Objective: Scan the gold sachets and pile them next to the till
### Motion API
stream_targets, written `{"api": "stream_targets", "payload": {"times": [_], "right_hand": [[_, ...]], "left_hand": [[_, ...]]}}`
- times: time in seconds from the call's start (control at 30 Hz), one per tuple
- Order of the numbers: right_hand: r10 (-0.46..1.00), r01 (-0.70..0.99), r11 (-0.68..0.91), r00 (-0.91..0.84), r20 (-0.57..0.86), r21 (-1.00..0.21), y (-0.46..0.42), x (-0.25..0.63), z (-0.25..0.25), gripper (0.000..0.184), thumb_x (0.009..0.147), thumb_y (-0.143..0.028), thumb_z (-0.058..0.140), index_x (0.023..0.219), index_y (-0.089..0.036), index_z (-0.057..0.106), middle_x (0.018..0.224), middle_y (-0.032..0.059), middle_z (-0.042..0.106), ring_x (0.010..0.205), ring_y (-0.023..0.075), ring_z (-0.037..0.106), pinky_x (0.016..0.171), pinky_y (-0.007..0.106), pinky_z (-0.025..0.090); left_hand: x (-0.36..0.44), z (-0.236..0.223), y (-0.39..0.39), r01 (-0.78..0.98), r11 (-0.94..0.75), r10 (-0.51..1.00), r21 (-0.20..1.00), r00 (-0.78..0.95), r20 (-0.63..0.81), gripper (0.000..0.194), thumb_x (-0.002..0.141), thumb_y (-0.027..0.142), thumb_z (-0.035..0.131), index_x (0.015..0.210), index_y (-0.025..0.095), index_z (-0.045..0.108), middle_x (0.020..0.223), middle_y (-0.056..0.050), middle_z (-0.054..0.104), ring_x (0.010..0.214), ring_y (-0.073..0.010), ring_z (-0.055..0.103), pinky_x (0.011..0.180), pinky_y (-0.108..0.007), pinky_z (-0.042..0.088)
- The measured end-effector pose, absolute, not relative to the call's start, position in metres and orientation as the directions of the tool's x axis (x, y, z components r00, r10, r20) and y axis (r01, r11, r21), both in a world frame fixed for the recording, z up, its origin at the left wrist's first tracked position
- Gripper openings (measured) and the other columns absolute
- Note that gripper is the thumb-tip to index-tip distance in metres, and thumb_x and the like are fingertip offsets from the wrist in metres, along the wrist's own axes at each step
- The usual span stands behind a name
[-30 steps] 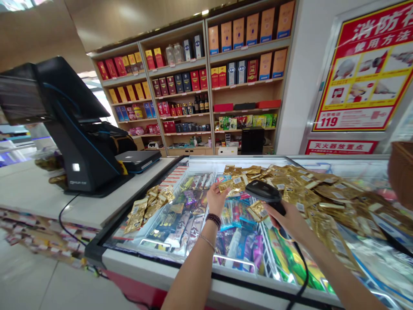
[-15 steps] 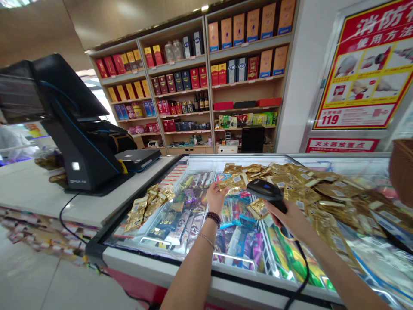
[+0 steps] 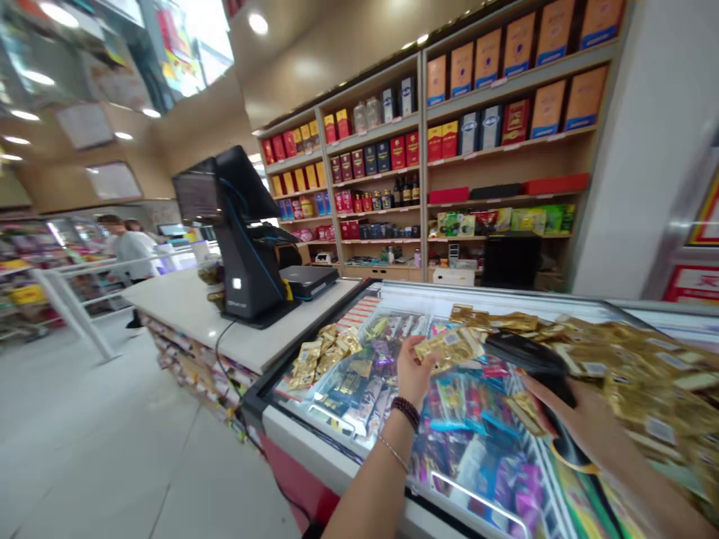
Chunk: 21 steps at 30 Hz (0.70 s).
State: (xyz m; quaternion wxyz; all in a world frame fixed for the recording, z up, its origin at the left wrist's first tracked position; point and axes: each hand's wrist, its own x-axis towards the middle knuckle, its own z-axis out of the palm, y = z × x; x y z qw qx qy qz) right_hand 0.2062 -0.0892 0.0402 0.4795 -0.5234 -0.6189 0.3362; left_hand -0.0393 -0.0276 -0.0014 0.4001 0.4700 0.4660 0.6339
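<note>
My left hand (image 3: 414, 368) pinches a gold foil packet (image 3: 449, 347) and holds it up over the glass lid of a chest freezer (image 3: 348, 419). My right hand (image 3: 584, 419) grips a black handheld barcode scanner (image 3: 525, 353), whose head points at the packet from the right, very close to it. A large heap of similar gold packets (image 3: 634, 367) covers the lid on the right. A smaller pile of gold packets (image 3: 323, 350) lies at the lid's left corner.
A black checkout terminal with a screen (image 3: 239, 239) stands on the white counter (image 3: 180, 299) to the left. Shelves of boxed goods and bottles (image 3: 438, 150) fill the back wall. People stand far left near a white railing (image 3: 73, 292). Open floor lies at lower left.
The camera has swung left, showing more floor and shop. My left hand still holds the gold packet and my right hand has kept the scanner beside it.
</note>
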Motion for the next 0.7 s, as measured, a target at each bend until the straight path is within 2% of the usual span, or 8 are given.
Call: {"api": "stream_targets", "payload": {"times": [0.13,0.27,0.37,0.53,0.6,0.7], "right_hand": [[0.972,0.294,0.229,-0.121,0.202,-0.928,-0.060,0.174,0.038,0.059,0.073,-0.081,0.063,0.048,-0.028,0.059,0.042,0.0077,0.055,0.039,0.0237,0.051,0.049,0.042,0.046],[0.968,0.250,0.238,-0.144,0.207,-0.939,-0.052,0.124,0.043,0.053,0.075,-0.074,0.067,0.049,-0.028,0.057,0.041,0.0063,0.054,0.039,0.0233,0.052,0.046,0.039,0.044],[0.966,0.232,0.222,-0.182,0.182,-0.947,-0.050,0.091,0.045,0.054,0.071,-0.074,0.069,0.051,-0.026,0.056,0.040,0.0046,0.053,0.037,0.0196,0.049,0.044,0.035,0.041],[0.959,0.218,0.212,-0.234,0.160,-0.953,-0.041,0.062,0.043,0.053,0.069,-0.072,0.070,0.051,-0.024,0.055,0.042,0.0049,0.057,0.040,0.0189,0.051,0.050,0.035,0.044],[0.962,0.214,0.196,-0.230,0.146,-0.957,-0.037,0.059,0.039,0.052,0.070,-0.071,0.070,0.051,-0.024,0.056,0.043,0.0052,0.057,0.040,0.0193,0.051,0.051,0.035,0.043],[0.972,0.193,0.161,-0.202,0.121,-0.968,-0.033,0.059,0.029,0.050,0.069,-0.068,0.073,0.052,-0.024,0.058,0.044,0.0056,0.057,0.040,0.0195,0.051,0.049,0.036,0.041]], "left_hand": [[-0.103,-0.003,-0.043,0.101,-0.233,0.915,0.967,-0.313,0.254,0.040,0.080,0.022,0.073,0.118,0.022,0.061,0.107,-0.006,0.077,0.091,-0.0203,0.072,0.081,-0.033,0.058],[-0.170,0.001,-0.065,0.342,-0.172,0.818,0.924,-0.472,0.327,0.033,0.082,0.025,0.072,0.114,0.020,0.067,0.114,-0.007,0.075,0.089,-0.0186,0.068,0.081,-0.032,0.053],[-0.212,0.002,-0.078,0.429,-0.157,0.739,0.890,-0.546,0.394,0.030,0.084,0.023,0.070,0.113,0.018,0.069,0.116,-0.009,0.074,0.091,-0.0197,0.067,0.085,-0.034,0.051],[-0.263,-0.006,-0.089,0.520,-0.119,0.625,0.846,-0.622,0.471,0.030,0.081,0.014,0.070,0.111,0.016,0.069,0.114,-0.011,0.072,0.110,-0.0242,0.066,0.101,-0.038,0.047],[-0.274,-0.010,-0.091,0.582,-0.005,0.592,0.814,-0.654,0.471,0.031,0.081,0.013,0.070,0.112,0.016,0.069,0.118,-0.012,0.068,0.116,-0.0251,0.064,0.105,-0.039,0.045],[-0.282,-0.014,-0.094,0.658,0.276,0.583,0.701,-0.694,0.423,0.034,0.082,0.021,0.074,0.115,0.017,0.071,0.132,-0.015,0.061,0.129,-0.0308,0.054,0.111,-0.042,0.041]]}}
